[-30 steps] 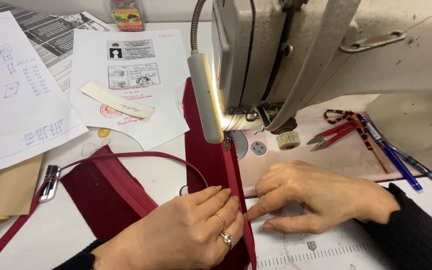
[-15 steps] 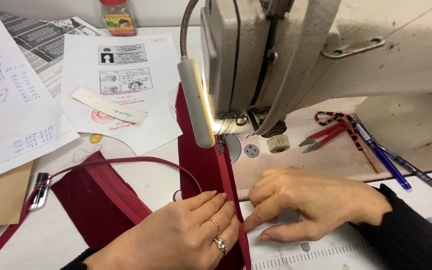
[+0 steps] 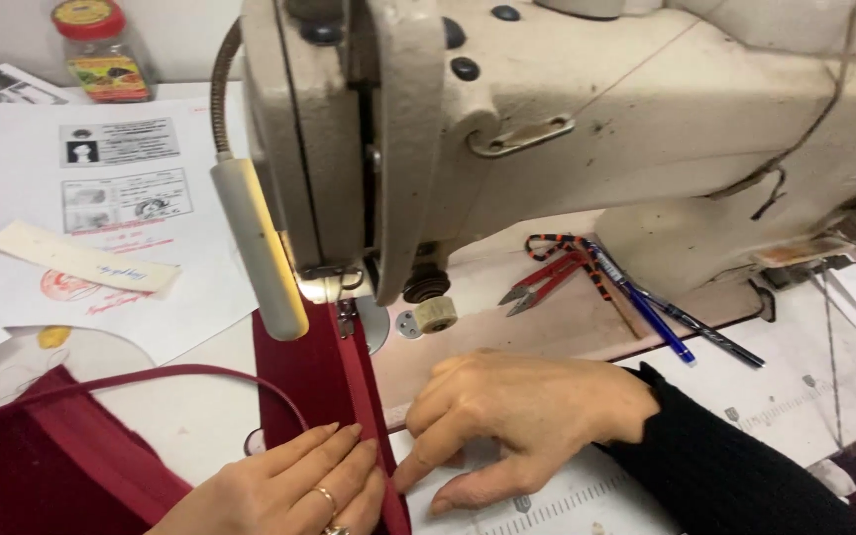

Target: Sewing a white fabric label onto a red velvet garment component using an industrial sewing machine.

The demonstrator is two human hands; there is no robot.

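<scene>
At the far left of the worktop [image 3: 200, 416] stands a red-lidded jar [image 3: 99, 50], contents unclear. Near the sewing machine [image 3: 547, 149], the left hand [image 3: 289, 485] lies flat and open on the dark red cloth [image 3: 319, 386]; the right hand [image 3: 517, 416] presses its edge with loosely curled fingers, gripping nothing. Since earlier, the view has closed in on the needle, and both hands sit lower.

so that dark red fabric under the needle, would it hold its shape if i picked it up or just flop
Probably flop: the fabric folds and bunches at the lower left, and its thin strap curves loosely across the table. It likely slides easily too, since the left hand and right hand both press it flat beside the sewing machine. It looks light for its size.
</scene>
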